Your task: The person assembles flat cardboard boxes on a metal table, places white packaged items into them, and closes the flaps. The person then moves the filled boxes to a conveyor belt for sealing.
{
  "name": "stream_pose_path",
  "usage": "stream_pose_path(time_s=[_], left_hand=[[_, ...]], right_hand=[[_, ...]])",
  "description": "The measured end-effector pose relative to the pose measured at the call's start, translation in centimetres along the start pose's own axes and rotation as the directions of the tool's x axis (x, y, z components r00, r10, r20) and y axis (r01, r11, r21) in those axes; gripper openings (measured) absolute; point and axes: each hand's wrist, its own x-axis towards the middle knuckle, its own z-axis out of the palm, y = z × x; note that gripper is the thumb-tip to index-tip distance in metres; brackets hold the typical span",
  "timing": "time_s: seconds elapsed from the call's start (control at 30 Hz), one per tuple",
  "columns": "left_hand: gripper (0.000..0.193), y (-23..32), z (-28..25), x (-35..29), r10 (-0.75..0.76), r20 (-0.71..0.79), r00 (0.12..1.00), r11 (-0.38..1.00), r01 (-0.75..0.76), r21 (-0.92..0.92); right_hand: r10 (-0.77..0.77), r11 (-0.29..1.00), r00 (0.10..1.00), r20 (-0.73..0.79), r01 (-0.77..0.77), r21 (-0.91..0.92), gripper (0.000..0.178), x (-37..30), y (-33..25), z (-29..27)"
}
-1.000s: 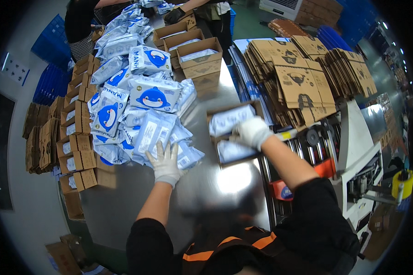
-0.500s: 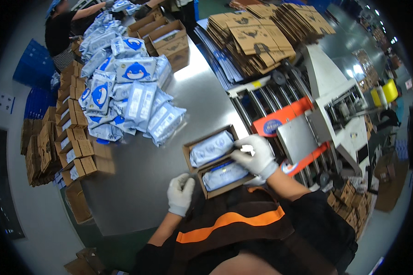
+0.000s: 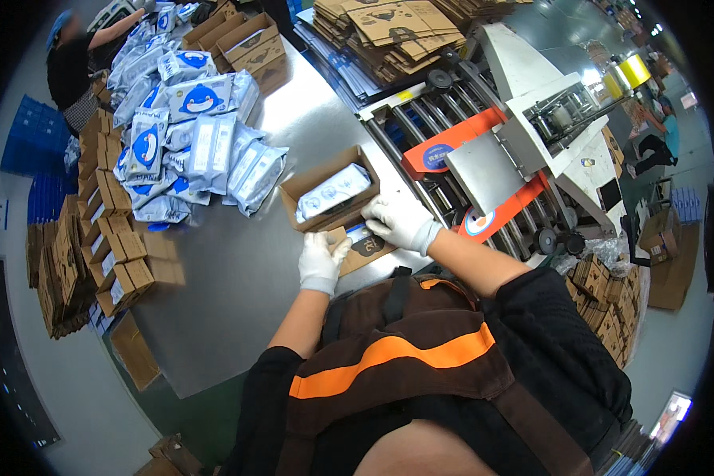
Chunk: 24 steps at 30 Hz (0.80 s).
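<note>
Closely, left grip (image 3: pixel 325 260) and right grip (image 3: pixel 401 224) flank the nearer carton (image 3: pixel 366 252).

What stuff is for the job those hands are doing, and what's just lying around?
Job things:
near box, with left hand and right hand at it
far box, pack inside
pack pile, probably

Just lying about, it seems:
blue crates
big carton, far right

The head-worn fisheye looks down from close above the hands (image 3: pixel 323 260) and across the metal table (image 3: pixel 230 285).
</note>
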Motion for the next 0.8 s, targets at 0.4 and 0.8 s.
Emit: stream_pose_path(time_s=[0.4, 0.8], left_hand=[[0.053, 7.8, 6.9, 0.4, -0.217, 0.543, 0.811, 0.667, 0.529, -0.524], [0.062, 7.8, -3.8, 5.3, 0.138, -0.525, 0.84, 0.982, -0.184, -0.038]], right_hand=[[0.044, 0.968, 0.992, -0.122, -0.072, -0.239, 0.048, -11.0, 9.4, 0.1], [0.37, 0.912, 0.838, -0.402, -0.246, 0.327, 0.047, 0.2, 7.4, -2.8]])
